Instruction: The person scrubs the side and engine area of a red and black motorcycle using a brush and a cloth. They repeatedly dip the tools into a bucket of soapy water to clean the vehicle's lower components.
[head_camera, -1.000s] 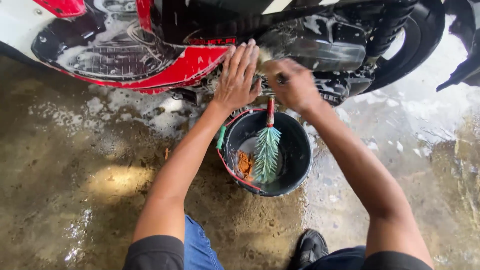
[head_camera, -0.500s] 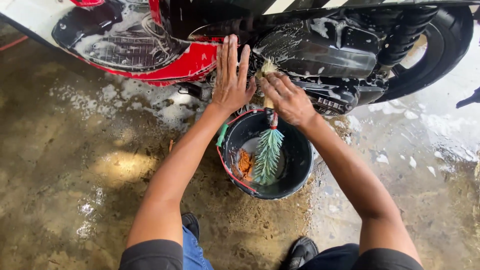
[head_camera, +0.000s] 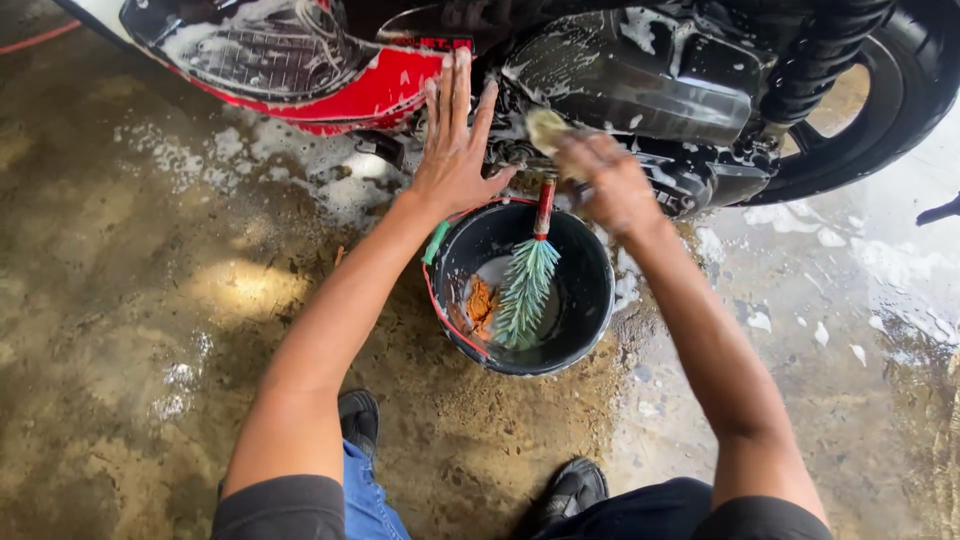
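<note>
Left hand (head_camera: 455, 150) lies flat, fingers spread toward 12 o'clock, on the motorcycle (head_camera: 640, 75). Right hand (head_camera: 610, 180) clamps a sponge (head_camera: 548, 128), its long axis toward 11 o'clock.

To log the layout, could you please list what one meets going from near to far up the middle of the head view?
Black shoe → black bucket with green brush → left hand and right hand → soapy motorcycle.

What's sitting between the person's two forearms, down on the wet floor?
In the head view, a black bucket stands there, holding a green bristle brush with a red handle and an orange rag.
</note>
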